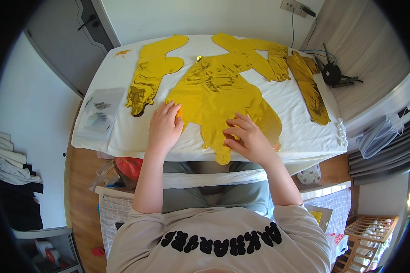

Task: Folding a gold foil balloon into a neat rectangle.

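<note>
A large gold foil balloon (228, 95), flat and wrinkled, spreads over the middle of the white-covered table (300, 102). My left hand (165, 126) rests at its left edge, fingers stretched over the foil; an orange patch shows beside the thumb. Over the balloon's lower right part is my right hand (248, 139), fingers apart and slightly bent; whether it presses on the foil I cannot tell. Another flat gold foil balloon (152, 68) lies to the left. At the far right are a further gold foil piece (278, 61) and a narrow one (309, 88).
A clear plastic bag (98, 113) with print lies at the table's left. Orange strands (122, 53) sit in the far left corner. A black device with antennas (331, 73) and cables stands by the right edge, with a small white object (341, 132) nearer me.
</note>
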Available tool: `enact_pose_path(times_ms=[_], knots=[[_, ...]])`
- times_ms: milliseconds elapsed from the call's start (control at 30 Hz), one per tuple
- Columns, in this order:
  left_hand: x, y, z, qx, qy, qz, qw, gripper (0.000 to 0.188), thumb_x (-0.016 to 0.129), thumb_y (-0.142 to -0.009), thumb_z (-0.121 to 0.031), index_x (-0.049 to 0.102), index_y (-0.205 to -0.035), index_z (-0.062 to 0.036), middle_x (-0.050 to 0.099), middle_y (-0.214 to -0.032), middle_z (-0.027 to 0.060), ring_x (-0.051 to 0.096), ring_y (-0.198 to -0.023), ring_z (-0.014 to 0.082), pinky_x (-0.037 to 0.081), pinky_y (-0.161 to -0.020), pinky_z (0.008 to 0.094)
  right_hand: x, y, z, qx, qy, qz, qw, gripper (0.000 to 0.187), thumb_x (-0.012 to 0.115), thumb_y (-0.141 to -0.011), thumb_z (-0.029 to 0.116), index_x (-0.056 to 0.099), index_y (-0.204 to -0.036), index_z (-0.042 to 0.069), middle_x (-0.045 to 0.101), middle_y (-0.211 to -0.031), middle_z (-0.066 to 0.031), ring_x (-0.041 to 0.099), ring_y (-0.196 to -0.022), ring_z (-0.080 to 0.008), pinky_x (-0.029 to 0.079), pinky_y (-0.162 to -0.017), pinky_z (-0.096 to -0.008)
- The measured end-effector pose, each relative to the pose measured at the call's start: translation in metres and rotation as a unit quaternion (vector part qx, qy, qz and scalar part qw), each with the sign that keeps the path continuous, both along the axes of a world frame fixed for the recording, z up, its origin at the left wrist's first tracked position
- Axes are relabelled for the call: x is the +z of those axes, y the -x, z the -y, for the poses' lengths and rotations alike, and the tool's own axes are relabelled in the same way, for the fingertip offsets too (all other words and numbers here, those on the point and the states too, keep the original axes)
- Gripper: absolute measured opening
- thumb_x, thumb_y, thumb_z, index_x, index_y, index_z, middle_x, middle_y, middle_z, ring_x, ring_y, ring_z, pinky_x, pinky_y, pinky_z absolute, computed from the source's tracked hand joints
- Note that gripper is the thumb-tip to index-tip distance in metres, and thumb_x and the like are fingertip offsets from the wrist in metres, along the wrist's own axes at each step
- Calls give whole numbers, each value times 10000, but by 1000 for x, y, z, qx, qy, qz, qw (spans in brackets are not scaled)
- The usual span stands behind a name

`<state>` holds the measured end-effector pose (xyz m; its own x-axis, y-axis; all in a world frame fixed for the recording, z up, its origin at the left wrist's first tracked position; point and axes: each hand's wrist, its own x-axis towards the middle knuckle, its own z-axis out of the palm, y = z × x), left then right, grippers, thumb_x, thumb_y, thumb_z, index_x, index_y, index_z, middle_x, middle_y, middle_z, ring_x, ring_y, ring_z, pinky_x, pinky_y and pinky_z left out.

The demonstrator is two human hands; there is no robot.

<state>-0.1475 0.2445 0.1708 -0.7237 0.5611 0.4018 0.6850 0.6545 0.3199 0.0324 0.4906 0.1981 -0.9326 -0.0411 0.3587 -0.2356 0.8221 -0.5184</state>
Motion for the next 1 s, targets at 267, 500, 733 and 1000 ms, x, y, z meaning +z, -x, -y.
enact_pose_path(times_ms=[267,500,733,1000], knots=[[4,-1,0,-2,-19,36,999,387,597,-969,-199,638,-1330,-69,603,-1438,173,502,-1391,378,392,-1159,544,1,-4,6,-33,-2,-4,999,314,796,-891,232,733,-1162,86,660,-1298,-147,566,-1332,-369,428,-1134,-516],[5,3,3,-25,-14,-2,1000,364,621,-952,-175,651,-1295,-56,627,-1390,173,548,-1321,365,443,-1089,482,8,-10,8,-11,-51,12,999,304,771,-909,255,738,-1184,130,654,-1311,-117,571,-1327,-346,342,-1184,-616],[9,0,3,-9,9,18,1000,381,604,-990,-213,641,-1344,-77,576,-1479,167,513,-1384,367,426,-1147,448,7,-8,8,-19,-35,21,999,294,756,-918,230,737,-1192,124,644,-1329,-126,518,-1381,-387,312,-1202,-628],[5,0,3,-10,-40,2,999,365,636,-949,-184,671,-1291,-62,581,-1460,192,555,-1336,372,426,-1124,516,3,1,10,-17,-28,13,999,289,741,-922,206,731,-1197,114,634,-1342,-145,457,-1422,-446,327,-1208,-595]])
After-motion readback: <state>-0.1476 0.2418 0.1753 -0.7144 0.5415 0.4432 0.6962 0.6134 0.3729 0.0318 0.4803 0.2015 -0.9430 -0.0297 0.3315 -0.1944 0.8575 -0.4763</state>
